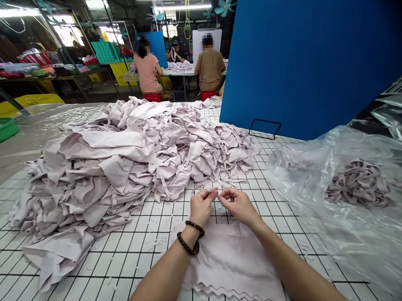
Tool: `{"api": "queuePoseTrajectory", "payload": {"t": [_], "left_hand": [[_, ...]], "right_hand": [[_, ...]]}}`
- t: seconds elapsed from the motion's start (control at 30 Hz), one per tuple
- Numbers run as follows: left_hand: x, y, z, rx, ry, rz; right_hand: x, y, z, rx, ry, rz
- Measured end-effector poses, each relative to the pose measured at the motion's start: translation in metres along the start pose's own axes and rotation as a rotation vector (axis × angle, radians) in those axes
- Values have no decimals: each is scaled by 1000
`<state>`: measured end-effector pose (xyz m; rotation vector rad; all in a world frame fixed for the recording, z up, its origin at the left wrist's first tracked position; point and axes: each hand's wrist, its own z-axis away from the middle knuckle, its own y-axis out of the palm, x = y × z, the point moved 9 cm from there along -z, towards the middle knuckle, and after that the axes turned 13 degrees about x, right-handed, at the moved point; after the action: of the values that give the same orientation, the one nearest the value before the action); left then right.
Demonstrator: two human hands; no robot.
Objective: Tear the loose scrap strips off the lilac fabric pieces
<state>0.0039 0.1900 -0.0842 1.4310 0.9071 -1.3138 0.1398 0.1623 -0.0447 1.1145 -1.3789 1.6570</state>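
Head view: the pale cloth [234, 263] lies on the gridded table [143, 264], beneath the left hand [202, 206] and right hand [239, 205], both fingertip-pinched, on what cannot be told. It should handle light, soft and limp, best pinched by an edge.

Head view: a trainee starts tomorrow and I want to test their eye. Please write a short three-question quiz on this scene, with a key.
1. True or false: dark beads circle the wrist of the left hand.

2. Multiple choice: where does the big pile lie, seen from the camera?
A. To the right of the plastic bag
B. To the left of the plastic bag
C. Beneath the plastic bag

3. Short answer: what shape is the near edge of the cloth spread just below the right hand in the picture?

Key
1. True
2. B
3. Wavy
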Motion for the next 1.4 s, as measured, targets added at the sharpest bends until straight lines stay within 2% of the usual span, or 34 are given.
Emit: {"api": "queuePoseTrajectory", "payload": {"t": [0.13,0.27,0.53,0.77,0.97,1.13,1.4], "left_hand": [[-14,-1,1,-4,105,-177],[-19,1,2,8,154,-216],[-46,11,10,43,319,-411],[-55,11,16,-8,370,-491],[-54,7,18,-37,389,-449],[-53,8,17,-17,387,-413],[-59,13,19,24,468,-475]], "right_hand": [[5,-3,3,-20,1,45],[5,-4,3,-2,-5,73],[33,-6,13,-99,-161,382],[22,-5,12,-58,-95,116],[27,-8,16,-131,-166,157],[31,-8,19,-172,-204,222],[26,-8,21,-121,-149,99]]}}
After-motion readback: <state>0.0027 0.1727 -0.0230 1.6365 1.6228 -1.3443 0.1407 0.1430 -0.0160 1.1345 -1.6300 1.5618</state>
